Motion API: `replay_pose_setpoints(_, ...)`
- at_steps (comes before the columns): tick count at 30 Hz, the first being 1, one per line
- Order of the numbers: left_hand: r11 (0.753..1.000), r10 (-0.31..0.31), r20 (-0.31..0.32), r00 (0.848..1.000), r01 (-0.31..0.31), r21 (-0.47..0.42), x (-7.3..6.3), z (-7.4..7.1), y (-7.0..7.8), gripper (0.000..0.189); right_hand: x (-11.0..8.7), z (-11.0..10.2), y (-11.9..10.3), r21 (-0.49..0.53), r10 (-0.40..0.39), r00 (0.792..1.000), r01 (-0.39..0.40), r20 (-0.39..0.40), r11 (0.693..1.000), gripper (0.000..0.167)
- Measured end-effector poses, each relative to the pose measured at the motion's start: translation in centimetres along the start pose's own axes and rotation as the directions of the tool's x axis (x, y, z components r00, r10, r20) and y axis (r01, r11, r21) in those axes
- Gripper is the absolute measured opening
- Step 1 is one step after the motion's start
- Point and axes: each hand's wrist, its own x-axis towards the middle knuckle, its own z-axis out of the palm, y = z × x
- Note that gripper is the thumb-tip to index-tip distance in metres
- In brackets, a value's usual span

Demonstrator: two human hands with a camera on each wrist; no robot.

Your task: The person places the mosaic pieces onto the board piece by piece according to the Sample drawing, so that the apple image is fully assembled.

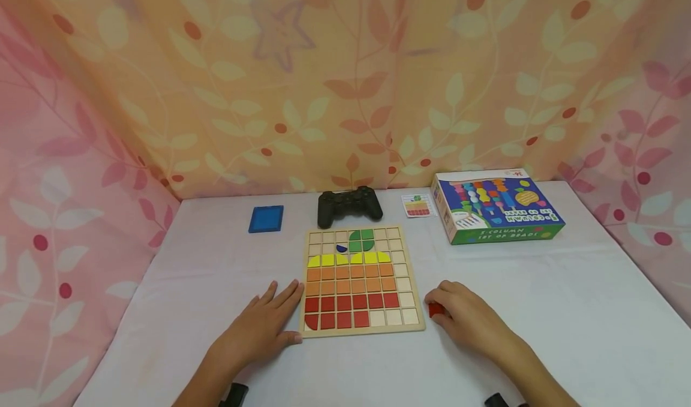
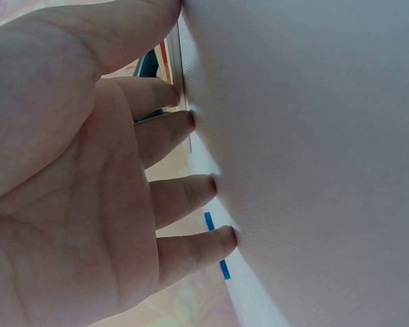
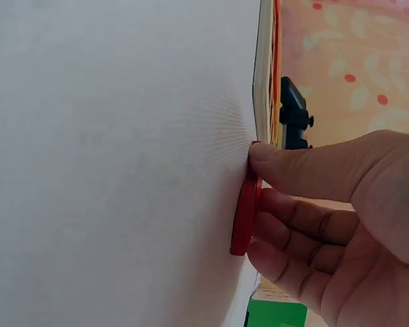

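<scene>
A wooden grid board (image 1: 367, 335) lies flat on the table, holding red, orange, yellow and green tiles plus a small blue piece (image 1: 342, 248). In its lowest row, red tiles (image 1: 344, 320) fill the left cells, while the three cells at the right show bare wood. My left hand (image 1: 261, 326) rests on the cloth with fingers spread, fingertips and thumb at the board's left edge. Right of the board, my right hand (image 1: 466, 314) pinches a red tile (image 3: 244, 214) between thumb and fingers, low at the cloth. The fingers partly cover it in the head view.
Behind the board sits a black game controller (image 1: 349, 206). A blue square tray (image 1: 266, 219) lies at the back left. A small pattern card (image 1: 418, 205) and a colourful bead-set box (image 1: 499, 206) are at the back right. Floral curtains (image 1: 345, 83) enclose the white table.
</scene>
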Motion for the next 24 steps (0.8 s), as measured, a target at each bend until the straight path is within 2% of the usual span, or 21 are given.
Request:
replay_pose_setpoints(5, 1.0, 0.004, 0.003, 1.0, -0.004, -0.013, 0.0, 0.0, -0.1, 0.094, 0.4, 0.3, -0.2, -0.019, -0.016, 0.999, 0.015, -0.032, 1.0, 0.03)
replay_pose_setpoints(9, 1.0, 0.004, 0.002, 1.0, -0.004, -0.017, -0.1, -0.1, -0.1, 0.094, 1.1, 0.3, -1.2, -0.004, -0.098, 0.994, 0.098, -0.044, 0.995, 0.027)
replay_pose_setpoints(17, 1.0, -0.002, 0.001, 1.0, 0.002, -0.011, -0.1, 0.0, -0.1, 0.094, 3.4, 1.6, -5.2, 0.066, -0.239, 0.969, 0.236, 0.06, 0.97, 0.015)
replay_pose_setpoints(21, 1.0, 0.0, -0.003, 1.0, 0.0, -0.012, -0.1, 0.0, -0.1, 0.094, 4.3, 2.7, -6.4, 0.077, -0.298, 0.952, 0.293, 0.066, 0.953, 0.011)
replay_pose_setpoints(24, 1.0, -0.003, -0.002, 1.0, 0.003, -0.01, 0.0, 0.0, -0.1, 0.094, 4.6, 3.0, -6.8, 0.083, -0.306, 0.95, 0.3, 0.066, 0.95, 0.011)
